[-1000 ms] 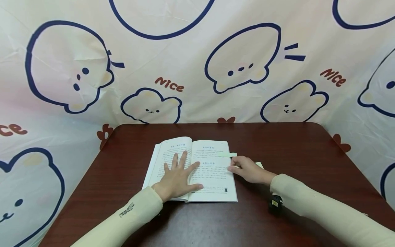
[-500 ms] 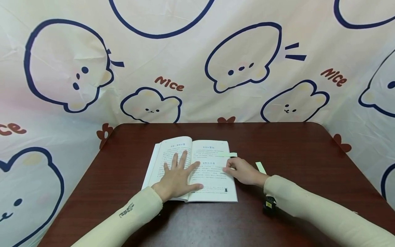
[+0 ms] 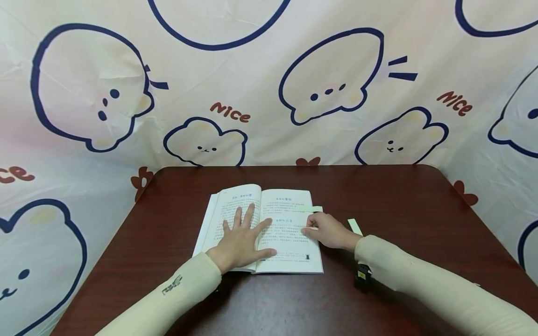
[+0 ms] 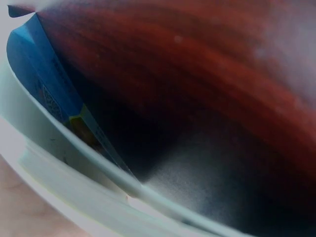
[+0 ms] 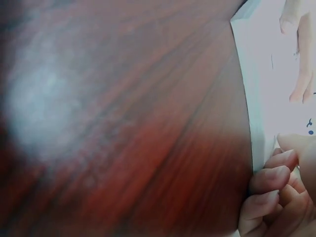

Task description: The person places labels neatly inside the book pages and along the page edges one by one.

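Observation:
An open book (image 3: pixel 290 259) with printed pages lies on the table. My left hand (image 3: pixel 238 245) rests on it with fingers spread, across the left page and the centre fold. At the right page's edge, my right hand (image 3: pixel 332 232) has its fingers curled and thumb over the page. It pinches a small pale sticky tab (image 3: pixel 311 228), mostly hidden by the fingers. Just above it, a light green sticky tab (image 3: pixel 311 209) sticks out past the page edge. In the right wrist view, the curled fingers (image 5: pixel 269 178) are beside the book's page edges (image 5: pixel 247 94).
A pale green strip (image 3: pixel 355 227) lies on the brown table (image 3: pixel 269 303) behind the right wrist. A blue part of the book's cover (image 4: pixel 54 74) shows in the left wrist view. Behind the table hangs a cartoon-printed cloth (image 3: pixel 269 84).
My right hand has moved left and slightly in over the right page, uncovering more of the green strip on the table. The left hand has stayed in place.

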